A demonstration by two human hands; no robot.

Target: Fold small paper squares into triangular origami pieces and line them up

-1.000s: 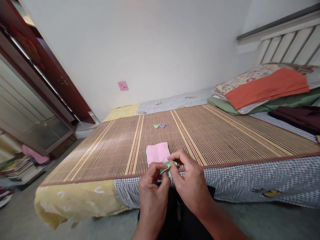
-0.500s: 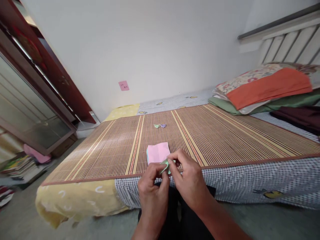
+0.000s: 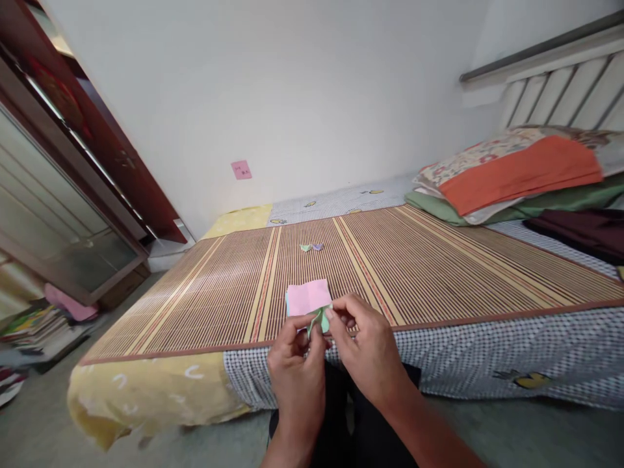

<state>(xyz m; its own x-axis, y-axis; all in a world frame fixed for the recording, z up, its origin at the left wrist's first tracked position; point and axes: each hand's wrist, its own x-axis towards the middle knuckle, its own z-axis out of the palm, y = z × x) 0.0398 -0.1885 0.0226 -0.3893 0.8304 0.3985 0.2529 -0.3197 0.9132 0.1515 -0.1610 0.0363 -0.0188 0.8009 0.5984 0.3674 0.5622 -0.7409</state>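
A small folded piece of green paper is pinched between my two hands, just over the bed's front edge. My left hand grips its left side between thumb and index finger. On its right side, the thumb and fingertips of my right hand close on it; part of the paper is hidden behind the fingers. Right behind it lies a pink sheet of paper with a crease, on top of bluish paper. Farther back on the mat sit a small folded green paper piece and a purple one.
A striped bamboo mat covers the bed. Folded bedding with an orange band and dark cloth lie at the right. A pink note is on the wall. Books are stacked at the far left.
The green paper has been turned and opened out somewhat between my fingers, showing more of its surface. Both hands stay in nearly the same place.
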